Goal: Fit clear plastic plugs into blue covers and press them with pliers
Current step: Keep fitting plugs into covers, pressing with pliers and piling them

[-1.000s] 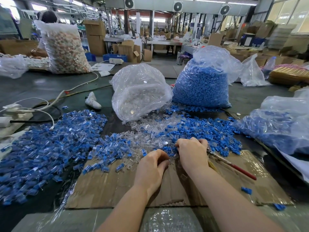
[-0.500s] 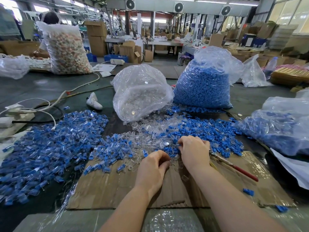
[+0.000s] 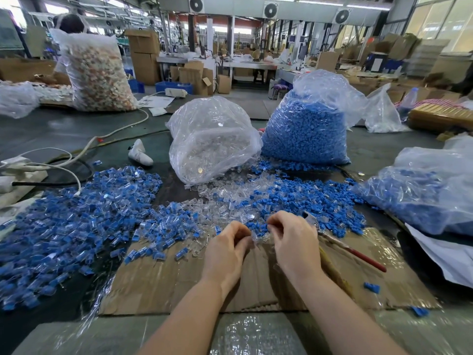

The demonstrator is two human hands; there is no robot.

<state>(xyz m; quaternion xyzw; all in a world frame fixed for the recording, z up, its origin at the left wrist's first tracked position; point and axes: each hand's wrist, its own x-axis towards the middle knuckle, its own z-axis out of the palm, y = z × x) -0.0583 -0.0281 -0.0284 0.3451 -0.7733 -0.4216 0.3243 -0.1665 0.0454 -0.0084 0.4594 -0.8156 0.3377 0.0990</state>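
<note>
My dark table (image 3: pixel 76 129) carries flattened cardboard (image 3: pixel 179 283), loose blue covers (image 3: pixel 307 201), clear plugs (image 3: pixel 230 193), pliers (image 3: pixel 340 242), bags.

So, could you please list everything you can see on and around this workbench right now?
bag of clear plugs: one, transparent, centre back.
bag of blue covers: one, blue, right of it.
side bag: one, blue parts inside, far right.
assembled pile: many pieces, blue and clear, left.
loose mixed heap: blue and clear, ahead of the hands.
pliers: one, red handle, on the cardboard under the right hand.
white cables: several, left rear.
bag of pale parts: one, far left.
left hand: pinches a clear plug.
right hand: curled, grip contents unclear.
</note>
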